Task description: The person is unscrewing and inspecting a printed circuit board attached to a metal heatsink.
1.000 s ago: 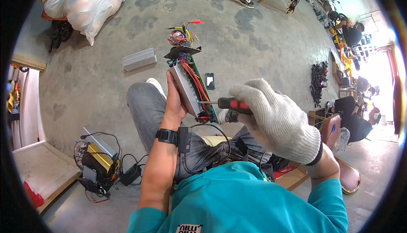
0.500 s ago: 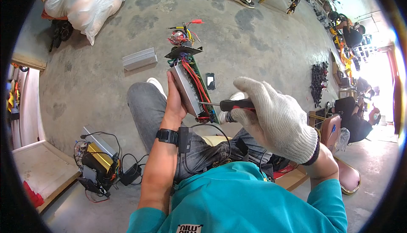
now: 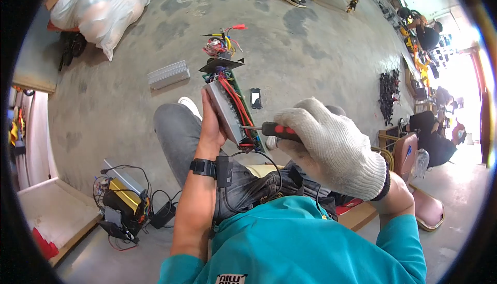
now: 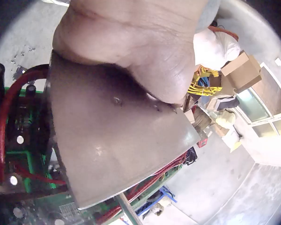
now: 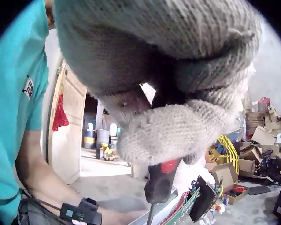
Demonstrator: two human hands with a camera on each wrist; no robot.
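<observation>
My bare left hand (image 3: 209,121) holds a circuit board assembly by its flat metal plate (image 3: 223,110), upright above my lap. In the left wrist view the heel of that hand presses on the plate's broad face (image 4: 112,145). Red wires (image 3: 234,96) run along the green circuit board (image 4: 154,187) behind it. My right hand (image 3: 331,147), in a white knit glove, grips a black-and-red screwdriver (image 3: 279,130). Its shaft points left, with the tip at the plate's inner edge near the lower end. In the right wrist view gloved fingers wrap the screwdriver handle (image 5: 160,185).
An aluminium housing (image 3: 169,75) and a phone-like black device (image 3: 256,98) lie on the concrete floor. Another wired unit with a gold case (image 3: 124,193) stands at lower left, beside a wooden board. White bags (image 3: 101,12) lie at upper left; people and chairs are at right.
The right fingers loosened and lifted off the screwdriver handle half a second ago, then closed around it again. The tip stays at the plate's edge. The left hand keeps its hold; the head view shifts slightly.
</observation>
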